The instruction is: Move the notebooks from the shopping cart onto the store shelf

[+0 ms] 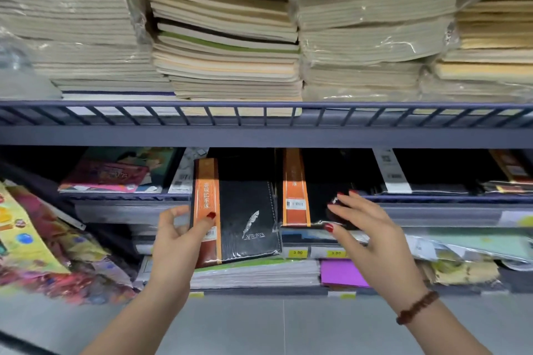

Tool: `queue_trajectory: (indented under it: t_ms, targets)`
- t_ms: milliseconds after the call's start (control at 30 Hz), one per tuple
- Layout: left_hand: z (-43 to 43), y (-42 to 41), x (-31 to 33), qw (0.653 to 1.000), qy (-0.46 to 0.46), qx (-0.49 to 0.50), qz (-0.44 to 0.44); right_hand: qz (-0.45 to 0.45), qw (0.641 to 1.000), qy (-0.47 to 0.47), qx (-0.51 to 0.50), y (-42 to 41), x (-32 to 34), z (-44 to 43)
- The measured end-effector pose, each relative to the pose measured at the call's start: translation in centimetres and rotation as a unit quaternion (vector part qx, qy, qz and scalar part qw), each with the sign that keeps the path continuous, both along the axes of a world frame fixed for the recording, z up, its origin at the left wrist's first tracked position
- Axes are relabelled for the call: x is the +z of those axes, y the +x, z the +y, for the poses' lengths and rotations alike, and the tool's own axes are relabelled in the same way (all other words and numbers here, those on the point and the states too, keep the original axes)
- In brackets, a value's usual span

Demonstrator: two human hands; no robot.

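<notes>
The left grip pinches a notebook by its banded spine, just before the shelf. At its 3 o'clock the right grip, spread wide, touches a second notebook. Both look stiff, light and slick in their wrap, so the spine seems the best hold.

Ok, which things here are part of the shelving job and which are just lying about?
Job: left hand gripping the feather notebook; right hand at the wrapped black notebook; shelf rail.
Lying about: wrapped paper stacks above; colourful booklets; purple pad.
</notes>
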State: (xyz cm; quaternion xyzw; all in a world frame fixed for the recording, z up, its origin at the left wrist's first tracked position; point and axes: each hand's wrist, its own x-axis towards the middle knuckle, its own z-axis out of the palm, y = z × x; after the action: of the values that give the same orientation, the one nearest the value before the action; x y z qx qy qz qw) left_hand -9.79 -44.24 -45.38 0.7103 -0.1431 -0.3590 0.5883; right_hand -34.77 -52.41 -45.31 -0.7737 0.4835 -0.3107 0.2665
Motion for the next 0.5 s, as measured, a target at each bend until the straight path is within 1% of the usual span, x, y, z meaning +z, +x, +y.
queue_trajectory:
  t_ms: [133, 233, 367, 500]
  targets:
    - [0.2, 0.5, 0.3, 0.999, -0.032, -0.007, 0.019, 0.061, 0.997, -0.046, 0.012, 1.1, -1.0, -3.0]
    - [0.1, 0.8, 0.3, 0.998, -0.046, -0.016, 0.026, 0.075, 0.995, -0.062, 0.013, 2.0, -1.2, -5.2]
    - [-0.1, 1.2, 0.1, 0.998, -0.058, -0.021, 0.028, 0.09, 0.995, -0.034, 0.005, 2.6, -1.4, -6.6]
    - [0.1, 1.3, -0.2, 0.996, -0.071, -0.033, 0.034, 0.064, 0.998, -0.014, 0.005, 2.6, -1.7, -6.8]
